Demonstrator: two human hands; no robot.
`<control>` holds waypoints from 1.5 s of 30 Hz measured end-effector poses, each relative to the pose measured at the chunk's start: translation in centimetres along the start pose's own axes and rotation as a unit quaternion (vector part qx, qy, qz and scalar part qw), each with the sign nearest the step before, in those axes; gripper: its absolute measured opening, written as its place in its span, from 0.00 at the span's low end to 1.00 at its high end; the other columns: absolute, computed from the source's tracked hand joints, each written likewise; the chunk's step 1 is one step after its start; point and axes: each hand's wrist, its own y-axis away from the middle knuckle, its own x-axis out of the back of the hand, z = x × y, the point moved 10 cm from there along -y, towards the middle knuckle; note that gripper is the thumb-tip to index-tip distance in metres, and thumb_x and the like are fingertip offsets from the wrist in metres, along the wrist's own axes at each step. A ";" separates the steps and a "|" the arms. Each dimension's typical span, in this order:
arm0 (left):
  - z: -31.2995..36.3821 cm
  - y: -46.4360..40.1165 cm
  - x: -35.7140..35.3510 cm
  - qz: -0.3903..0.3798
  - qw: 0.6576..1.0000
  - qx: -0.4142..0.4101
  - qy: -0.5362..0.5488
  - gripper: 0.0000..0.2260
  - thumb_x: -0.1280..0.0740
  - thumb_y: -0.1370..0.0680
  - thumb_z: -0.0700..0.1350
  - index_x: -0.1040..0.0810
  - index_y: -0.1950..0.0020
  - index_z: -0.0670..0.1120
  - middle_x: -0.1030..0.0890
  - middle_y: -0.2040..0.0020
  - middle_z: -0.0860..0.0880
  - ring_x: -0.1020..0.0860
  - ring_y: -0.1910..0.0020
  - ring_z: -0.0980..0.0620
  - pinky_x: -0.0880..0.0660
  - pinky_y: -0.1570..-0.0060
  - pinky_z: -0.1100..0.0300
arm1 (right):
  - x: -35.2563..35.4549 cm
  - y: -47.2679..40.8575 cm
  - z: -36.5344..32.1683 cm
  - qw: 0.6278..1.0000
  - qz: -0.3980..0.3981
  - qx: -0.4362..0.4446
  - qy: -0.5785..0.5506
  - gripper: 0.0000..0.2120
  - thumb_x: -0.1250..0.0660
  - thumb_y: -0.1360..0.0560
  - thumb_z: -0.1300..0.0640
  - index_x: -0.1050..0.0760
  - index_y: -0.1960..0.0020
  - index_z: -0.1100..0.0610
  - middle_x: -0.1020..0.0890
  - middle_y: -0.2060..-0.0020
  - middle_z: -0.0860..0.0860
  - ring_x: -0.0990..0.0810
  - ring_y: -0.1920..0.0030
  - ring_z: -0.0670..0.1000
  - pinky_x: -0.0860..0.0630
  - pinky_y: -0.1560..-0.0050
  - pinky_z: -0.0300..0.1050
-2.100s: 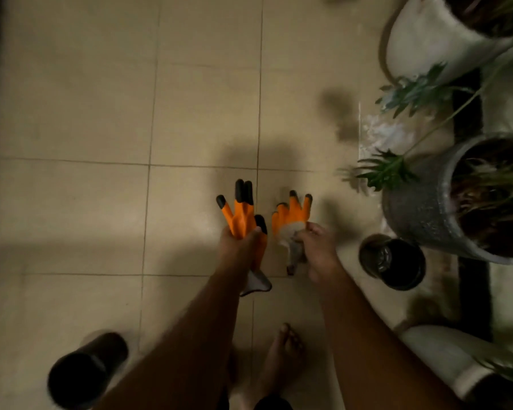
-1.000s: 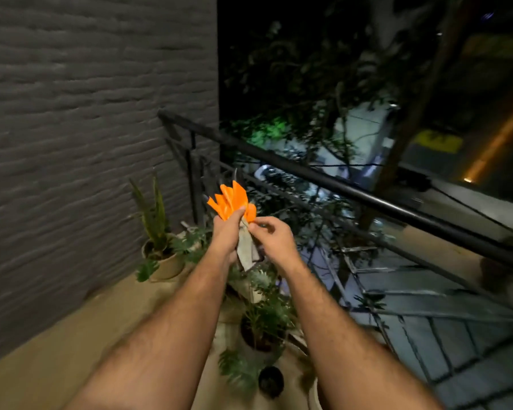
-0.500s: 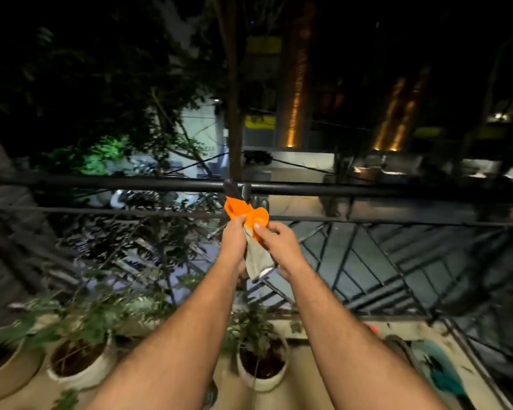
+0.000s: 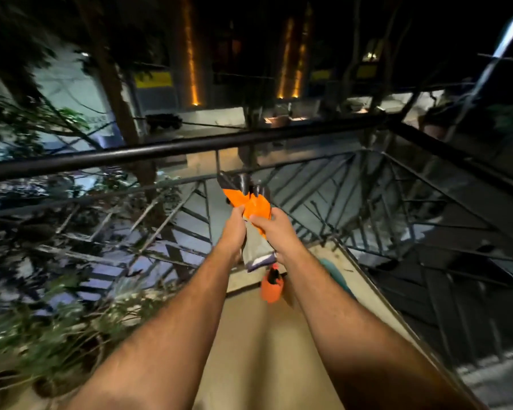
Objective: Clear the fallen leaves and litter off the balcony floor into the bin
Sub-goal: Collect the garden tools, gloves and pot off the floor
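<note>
Both my hands hold a pair of orange work gloves (image 4: 253, 205) with black fingertips and grey cuffs, out in front of me at chest height. My left hand (image 4: 234, 226) grips them from the left, my right hand (image 4: 271, 229) from the right, thumb on the orange palm. The grey cuffs (image 4: 256, 250) hang down between my wrists. The beige balcony floor (image 4: 249, 350) stretches ahead below my arms. No bin shows, and the blur hides any leaves on the floor.
A black metal railing (image 4: 160, 150) runs across ahead and turns at the right corner (image 4: 393, 124). Potted plants (image 4: 57, 335) crowd the left side. An orange object (image 4: 271, 287) and a teal object (image 4: 335, 273) lie on the floor near the far end.
The view has swung up from the tiled floor, past the grey wall and along the railing to the right. My hands have kept hold of the gloves and bunched them together.
</note>
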 end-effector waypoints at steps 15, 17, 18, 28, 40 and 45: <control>-6.3 -8.9 -19.3 -0.204 0.969 0.055 -0.129 0.03 0.32 0.21 0.42 0.20 0.54 0.49 0.21 0.71 0.56 0.26 0.73 0.60 0.31 0.62 0.61 | 22.0 -5.8 6.9 0.974 0.216 -0.049 -0.039 0.10 0.30 0.25 0.66 0.25 0.45 0.60 0.19 0.57 0.52 0.20 0.58 0.48 0.25 0.62 0.37; -6.0 -10.8 -21.3 -0.221 0.964 0.058 -0.132 0.03 0.32 0.21 0.40 0.20 0.51 0.48 0.21 0.70 0.54 0.25 0.75 0.62 0.29 0.64 0.61 | 23.9 -7.0 6.4 0.970 0.235 -0.047 -0.034 0.09 0.30 0.25 0.68 0.26 0.48 0.59 0.20 0.59 0.52 0.21 0.60 0.48 0.25 0.59 0.40; -5.8 -11.5 -22.4 -0.232 0.961 0.062 -0.140 0.04 0.33 0.21 0.40 0.20 0.52 0.48 0.21 0.71 0.55 0.25 0.75 0.62 0.29 0.64 0.62 | 24.9 -7.5 6.3 0.969 0.242 -0.050 -0.029 0.08 0.30 0.26 0.68 0.25 0.51 0.59 0.20 0.61 0.52 0.22 0.61 0.48 0.25 0.58 0.42; -7.2 -16.4 -32.9 -0.270 0.947 0.080 -0.152 0.08 0.32 0.22 0.39 0.21 0.49 0.51 0.21 0.56 0.47 0.22 0.59 0.52 0.25 0.67 0.61 | 33.3 -11.2 7.9 0.969 0.220 -0.076 -0.084 0.08 0.32 0.24 0.67 0.24 0.60 0.59 0.21 0.75 0.45 0.23 0.74 0.43 0.28 0.73 0.35; -13.6 -21.3 -44.4 -0.161 0.972 0.141 -0.101 0.08 0.36 0.19 0.37 0.24 0.43 0.47 0.20 0.57 0.48 0.21 0.68 0.58 0.26 0.76 0.66 | 46.6 -20.8 12.9 0.982 0.140 -0.094 0.083 0.09 0.28 0.32 0.60 0.20 0.52 0.59 0.19 0.62 0.51 0.21 0.64 0.42 0.27 0.63 0.39; -17.6 -21.7 -44.8 -0.131 0.967 0.196 -0.094 0.11 0.34 0.19 0.42 0.24 0.38 0.42 0.19 0.52 0.41 0.20 0.64 0.50 0.24 0.72 0.60 | 47.3 -23.0 17.5 0.979 0.095 -0.170 0.054 0.18 0.29 0.30 0.62 0.21 0.41 0.59 0.16 0.49 0.57 0.16 0.51 0.56 0.20 0.47 0.56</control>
